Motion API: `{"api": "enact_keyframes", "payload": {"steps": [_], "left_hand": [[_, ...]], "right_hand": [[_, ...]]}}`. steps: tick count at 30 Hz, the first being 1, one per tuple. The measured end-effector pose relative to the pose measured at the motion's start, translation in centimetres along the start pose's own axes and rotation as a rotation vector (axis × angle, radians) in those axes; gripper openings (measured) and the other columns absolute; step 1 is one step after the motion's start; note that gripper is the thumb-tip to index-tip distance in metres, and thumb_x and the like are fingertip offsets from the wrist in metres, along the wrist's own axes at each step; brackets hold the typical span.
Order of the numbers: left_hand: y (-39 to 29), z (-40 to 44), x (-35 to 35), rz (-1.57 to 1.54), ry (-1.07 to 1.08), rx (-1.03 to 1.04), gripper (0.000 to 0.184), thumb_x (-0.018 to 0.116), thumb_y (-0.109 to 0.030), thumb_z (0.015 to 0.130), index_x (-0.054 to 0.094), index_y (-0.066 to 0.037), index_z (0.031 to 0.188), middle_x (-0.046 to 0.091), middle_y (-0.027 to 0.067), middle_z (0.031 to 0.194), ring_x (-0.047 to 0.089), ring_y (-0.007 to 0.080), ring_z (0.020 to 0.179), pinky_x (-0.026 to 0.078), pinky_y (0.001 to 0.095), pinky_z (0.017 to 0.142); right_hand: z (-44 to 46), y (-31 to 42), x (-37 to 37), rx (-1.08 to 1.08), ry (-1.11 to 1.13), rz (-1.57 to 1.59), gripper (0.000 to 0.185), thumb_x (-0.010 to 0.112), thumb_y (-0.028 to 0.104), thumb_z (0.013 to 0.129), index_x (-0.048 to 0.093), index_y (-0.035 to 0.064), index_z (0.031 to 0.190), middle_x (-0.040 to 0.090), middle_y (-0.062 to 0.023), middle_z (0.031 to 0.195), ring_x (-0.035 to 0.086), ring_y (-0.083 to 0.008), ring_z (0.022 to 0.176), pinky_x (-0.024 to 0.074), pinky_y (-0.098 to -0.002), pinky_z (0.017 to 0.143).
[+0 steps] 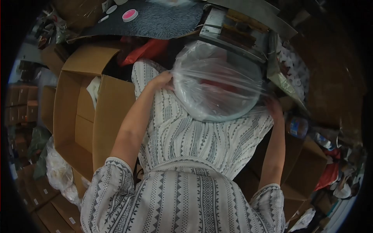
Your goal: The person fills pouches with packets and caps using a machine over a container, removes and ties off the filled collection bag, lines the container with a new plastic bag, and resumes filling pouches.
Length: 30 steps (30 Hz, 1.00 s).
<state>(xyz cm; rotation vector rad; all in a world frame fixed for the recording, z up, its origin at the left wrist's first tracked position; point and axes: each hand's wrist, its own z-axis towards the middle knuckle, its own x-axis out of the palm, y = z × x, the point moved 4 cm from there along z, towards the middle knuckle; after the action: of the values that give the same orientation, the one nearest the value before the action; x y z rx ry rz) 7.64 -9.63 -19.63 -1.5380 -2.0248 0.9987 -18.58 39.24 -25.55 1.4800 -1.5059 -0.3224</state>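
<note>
A round tub [233, 113] rests at my lap, with clear plastic film [211, 83] stretched across its top. Something red shows blurrily through the film. At the tub's left side, my left hand [163, 80] is closed on the gathered edge of the film. My right hand [274, 107] is at the tub's right side, where the film reaches toward it; it is dark and blurred, and its fingers cannot be made out clearly. The patterned cloth [202, 141] of my clothing lies under and in front of the tub.
An open cardboard box [112, 112] stands at my left. Ahead are a dark mat [163, 19] with a pink round item [129, 15] and a metal machine [233, 35]. Another cardboard box [305, 167] and a plastic bottle [298, 127] are at my right.
</note>
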Motion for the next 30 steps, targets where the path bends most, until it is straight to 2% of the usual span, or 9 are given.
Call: {"api": "enact_keyframes", "payload": {"steps": [2,9,13,16,18,22,25,27,30], "left_hand": [[0.0,2.1,-1.1,-0.021,-0.061,-0.03,0.038,0.046,-0.025,0.093,0.054,0.0,0.121,0.061,0.0121,0.109,0.063,0.0226,0.091,0.055,0.0347,0.067],[-0.7,2.2,-2.3,0.227,-0.407,0.014,0.043,0.051,-0.026,0.091,0.052,-0.001,0.126,0.06,0.0138,0.119,0.064,0.0289,0.098,0.051,0.0428,0.084],[-0.1,1.6,-2.4,-0.347,0.271,-0.338,0.043,0.052,-0.027,0.092,0.053,-0.001,0.126,0.058,0.0111,0.123,0.063,0.0266,0.097,0.052,0.0421,0.081],[-4.5,1.4,-2.3,0.09,-0.021,0.019,0.039,0.051,-0.022,0.093,0.052,0.003,0.124,0.058,0.018,0.119,0.063,0.0295,0.095,0.052,0.0422,0.08],[-5.7,1.9,-1.6,0.325,-0.199,0.254,0.038,0.052,-0.02,0.093,0.051,0.004,0.123,0.058,0.0214,0.118,0.064,0.0326,0.093,0.052,0.0424,0.08],[-3.8,3.3,0.7,0.446,-0.65,0.822,0.04,0.053,-0.019,0.091,0.049,0.005,0.123,0.052,0.0266,0.121,0.053,0.0418,0.109,0.044,0.0422,0.095],[-4.0,2.2,1.9,0.493,-0.74,0.925,0.042,0.051,-0.02,0.092,0.046,0.004,0.126,0.045,0.028,0.128,0.038,0.0428,0.125,0.033,0.0428,0.106],[-4.2,2.1,2.5,0.403,-0.516,0.862,0.044,0.049,-0.025,0.093,0.046,0.005,0.126,0.043,0.0289,0.13,0.043,0.0429,0.121,0.036,0.044,0.102],[-4.5,3.7,1.6,0.375,-0.563,0.692,0.045,0.046,-0.031,0.094,0.048,0.002,0.125,0.049,0.0282,0.125,0.049,0.0415,0.115,0.04,0.044,0.099]], "right_hand": [[-0.4,1.2,3.7,-0.22,0.67,0.129,0.032,0.051,0.02,0.094,0.05,0.0109,0.125,0.057,-0.0069,0.12,0.053,-0.0237,0.11,0.0426,-0.0396,0.096],[8.1,-2.8,0.7,0.428,0.994,0.507,0.031,0.056,0.02,0.091,0.053,0.0096,0.121,0.057,-0.0061,0.119,0.051,-0.0238,0.113,0.038,-0.0396,0.1],[5.0,2.9,6.1,0.725,0.758,2.479,0.037,0.049,0.026,0.094,0.051,0.0074,0.126,0.056,-0.0103,0.121,0.052,-0.0242,0.114,0.0383,-0.0392,0.1],[1.8,5.1,10.0,0.737,0.167,3.426,0.041,0.045,0.029,0.096,0.049,0.0062,0.129,0.056,-0.0124,0.123,0.052,-0.0244,0.114,0.0385,-0.039,0.1],[-1.9,7.4,14.1,2.059,0.395,2.99,0.046,0.047,0.031,0.095,0.046,0.0027,0.132,0.051,-0.0147,0.131,0.045,-0.0242,0.124,0.0319,-0.0373,0.106],[4.5,5.5,13.7,1.962,0.822,3.565,0.046,0.053,0.028,0.091,0.05,0.0009,0.128,0.053,-0.0178,0.128,0.049,-0.0338,0.119,0.0395,-0.0392,0.1],[7.1,4.2,15.8,1.782,0.01,4.193,0.055,0.048,0.038,0.094,0.043,0.0027,0.135,0.046,-0.0179,0.137,0.043,-0.0244,0.127,0.0325,-0.0347,0.106],[6.2,5.2,21.1,0.162,0.12,4.267,0.054,0.046,0.037,0.095,0.04,0.0028,0.137,0.044,-0.0189,0.138,0.042,-0.0241,0.128,0.0314,-0.0356,0.108],[14.0,1.2,12.6,1.189,0.196,4.081,0.052,0.051,0.038,0.092,0.047,0.003,0.13,0.049,-0.0195,0.131,0.046,-0.0272,0.124,0.0349,-0.0377,0.104]]}}
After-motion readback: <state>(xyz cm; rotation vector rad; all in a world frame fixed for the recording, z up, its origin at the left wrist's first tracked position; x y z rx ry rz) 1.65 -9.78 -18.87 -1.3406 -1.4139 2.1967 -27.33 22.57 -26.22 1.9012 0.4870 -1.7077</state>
